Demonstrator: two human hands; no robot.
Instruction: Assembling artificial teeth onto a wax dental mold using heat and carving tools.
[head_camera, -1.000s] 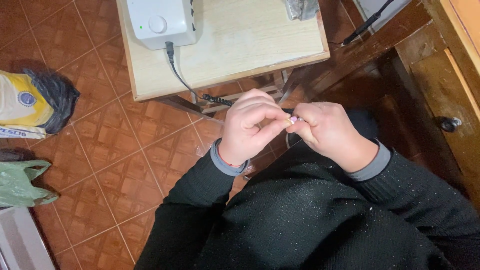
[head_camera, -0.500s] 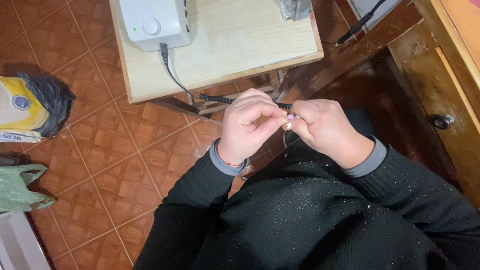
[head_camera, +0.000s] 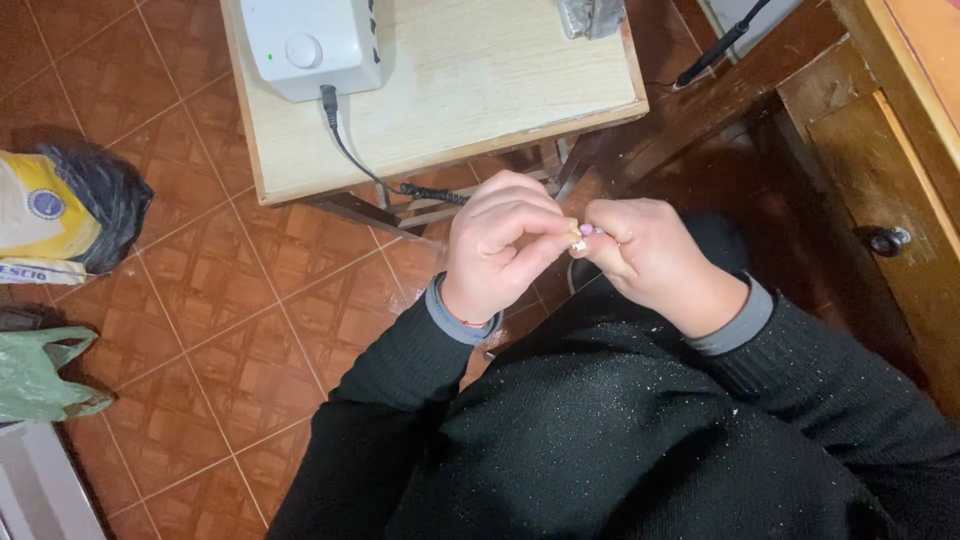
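Below the small table (head_camera: 440, 110), the left hand (head_camera: 495, 250) and right hand (head_camera: 650, 262) have stayed joined; fingertips remain pinched on perhaps a nail.

Matt pale wood table (head_camera: 480, 90), speckled black knit sleeve (head_camera: 400, 400)

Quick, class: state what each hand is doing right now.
Left hand: closed, fingers pinched at the right hand's fingertips; what it holds cannot be told.
Right hand: closed, holding nothing that can be made out.
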